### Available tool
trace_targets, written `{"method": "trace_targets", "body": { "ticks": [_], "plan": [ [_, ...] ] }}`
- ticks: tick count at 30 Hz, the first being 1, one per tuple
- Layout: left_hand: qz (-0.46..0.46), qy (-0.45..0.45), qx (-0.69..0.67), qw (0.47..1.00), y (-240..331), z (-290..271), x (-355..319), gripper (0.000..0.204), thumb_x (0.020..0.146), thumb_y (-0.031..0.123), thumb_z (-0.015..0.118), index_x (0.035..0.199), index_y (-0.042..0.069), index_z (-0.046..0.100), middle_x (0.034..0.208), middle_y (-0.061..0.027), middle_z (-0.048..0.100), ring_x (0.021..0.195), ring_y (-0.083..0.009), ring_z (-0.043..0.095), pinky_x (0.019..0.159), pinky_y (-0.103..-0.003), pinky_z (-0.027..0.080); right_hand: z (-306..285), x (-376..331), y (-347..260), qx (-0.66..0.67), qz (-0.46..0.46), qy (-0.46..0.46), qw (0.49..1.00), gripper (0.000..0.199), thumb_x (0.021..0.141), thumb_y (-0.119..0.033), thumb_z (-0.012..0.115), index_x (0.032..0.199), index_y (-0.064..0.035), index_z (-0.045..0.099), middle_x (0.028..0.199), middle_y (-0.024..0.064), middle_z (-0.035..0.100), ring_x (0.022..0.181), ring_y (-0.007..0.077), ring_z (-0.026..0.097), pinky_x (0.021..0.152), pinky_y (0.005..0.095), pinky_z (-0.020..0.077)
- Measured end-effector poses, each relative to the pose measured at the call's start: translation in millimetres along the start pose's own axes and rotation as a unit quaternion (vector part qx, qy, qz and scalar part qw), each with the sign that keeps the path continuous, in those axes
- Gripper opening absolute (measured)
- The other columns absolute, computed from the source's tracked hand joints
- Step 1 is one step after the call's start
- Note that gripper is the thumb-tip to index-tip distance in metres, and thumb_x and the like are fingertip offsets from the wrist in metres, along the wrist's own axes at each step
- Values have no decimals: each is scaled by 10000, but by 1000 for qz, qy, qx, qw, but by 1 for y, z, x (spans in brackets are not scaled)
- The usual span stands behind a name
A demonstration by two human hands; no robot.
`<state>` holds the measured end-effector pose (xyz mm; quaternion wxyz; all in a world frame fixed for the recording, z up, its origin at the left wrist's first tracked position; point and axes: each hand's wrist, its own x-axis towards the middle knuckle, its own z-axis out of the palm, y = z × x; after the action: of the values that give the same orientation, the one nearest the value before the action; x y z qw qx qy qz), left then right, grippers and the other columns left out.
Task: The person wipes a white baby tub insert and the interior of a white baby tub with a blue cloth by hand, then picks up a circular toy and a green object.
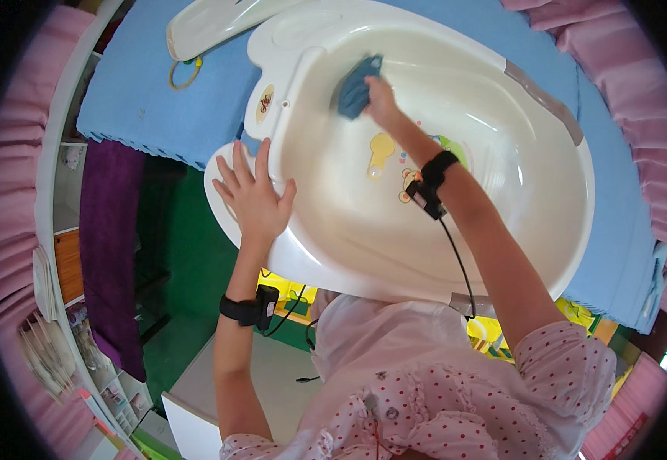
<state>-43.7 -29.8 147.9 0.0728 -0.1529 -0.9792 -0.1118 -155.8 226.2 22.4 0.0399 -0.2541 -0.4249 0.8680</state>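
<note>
Gripping a bunched blue cloth, the right hand reaches into the white tub, where the cloth is near the inner wall at the end toward the person's left. The cloth is blurred, so I cannot tell whether it presses on the wall or hangs just off it. Gathering it up like this probably gives the fingers a firmer hold. The left hand holds nothing; its fingers are spread over the outer rim at that same end, a placing that likely steadies the tub, whose near-left corner juts past the blue-covered surface. The rest of the tub lies across that surface, presumably for support within reach of both arms.

Counted: two hands, one cloth, one tub, one long white piece behind it with one yellowish ring at its tip, two black wrist straps, one per arm, and, on the tub's floor, one yellow shape and one bear picture.
</note>
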Motion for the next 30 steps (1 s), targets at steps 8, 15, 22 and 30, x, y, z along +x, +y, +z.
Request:
{"method": "trace_targets", "body": {
  "ticks": [8, 15, 22, 30],
  "plan": [
    [-23, -14, 5, 1000, -15, -1, -8, 684, 665, 358, 579, 1282, 252, 304, 1355, -139, 188, 1233, -437, 86, 932, -609, 82, 9, -29, 66, -469, -162, 16, 868, 756, 647, -157, 607, 1294, -139, 216, 1305, 220, 205, 1219, 340, 207, 948, 432, 252],
    [-10, -17, 3, 1000, -10, 5, -3, 687, 668, 384, 576, 1283, 244, 304, 1355, -138, 187, 1236, -431, 81, 933, -607, 80, -15, -61, 74, -569, -221, -114, 784, 682, 635, -56, 579, 1242, -186, 296, 1243, 190, 319, 1153, 365, 310, 884, 461, 309],
    [-2, -11, 15, 1000, -12, 7, -6, 697, 677, 403, 568, 1293, 235, 287, 1350, -155, 187, 1232, -437, 82, 929, -607, 84, -42, -178, 88, -579, -8, -382, 720, 576, 569, 27, 527, 1115, -124, 426, 1098, 133, 449, 1018, 324, 445, 822, 384, 368],
    [21, 15, 25, 999, -14, 5, -8, 684, 678, 384, 548, 1291, 212, 295, 1341, -175, 187, 1203, -476, 98, 900, -629, 116, -42, -214, 0, -530, 74, -466, 705, 529, 618, 1, 485, 1137, -96, 457, 1031, 134, 527, 946, 257, 506, 811, 348, 398]
  ]
}}
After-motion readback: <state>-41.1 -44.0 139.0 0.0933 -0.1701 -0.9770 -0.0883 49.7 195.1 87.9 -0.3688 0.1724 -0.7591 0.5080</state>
